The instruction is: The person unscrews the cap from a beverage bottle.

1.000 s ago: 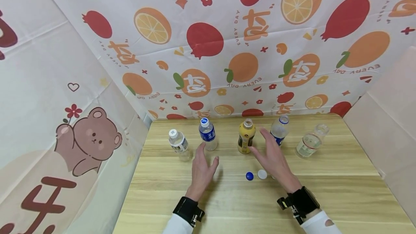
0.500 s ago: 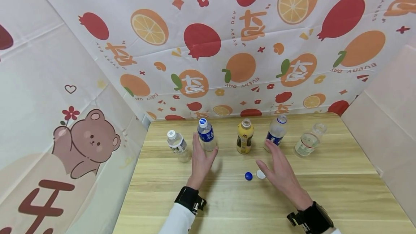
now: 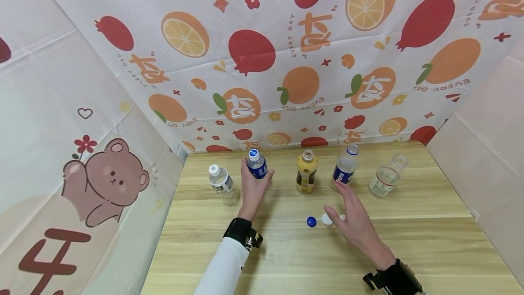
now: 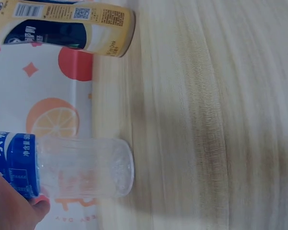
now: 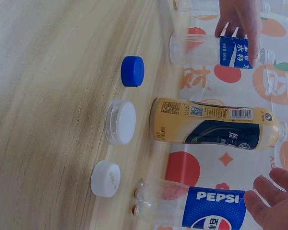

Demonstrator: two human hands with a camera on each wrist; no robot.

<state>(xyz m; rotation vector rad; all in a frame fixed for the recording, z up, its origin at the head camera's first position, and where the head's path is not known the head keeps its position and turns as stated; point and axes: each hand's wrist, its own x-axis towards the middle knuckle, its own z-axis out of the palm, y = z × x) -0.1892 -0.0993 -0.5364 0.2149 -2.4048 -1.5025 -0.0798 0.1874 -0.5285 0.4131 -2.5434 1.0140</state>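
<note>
My left hand (image 3: 253,191) grips a clear plastic bottle (image 3: 257,168) with a blue label and a capped top, its thumb on the near side of the label. The bottle stands upright; the left wrist view shows its clear base (image 4: 86,167) at the tabletop. My right hand (image 3: 359,222) has its fingers loosely spread and holds nothing. Just beyond its fingertips stands an uncapped Pepsi bottle (image 5: 213,208). Below that hand lie a blue cap (image 5: 133,71), a larger white cap (image 5: 120,122) and a smaller white cap (image 5: 105,178).
Left of my left hand is a clear bottle (image 3: 222,183) with a white cap. An uncapped yellow bottle (image 3: 306,172) stands in the middle, and an uncapped glass jar (image 3: 386,177) at the right. A fruit-print cloth (image 3: 286,104) hangs behind the wooden table (image 3: 294,263).
My left hand has moved forward and taken hold of the blue-labelled bottle. My right hand has drawn back from beside the yellow bottle, to in front of the Pepsi bottle.
</note>
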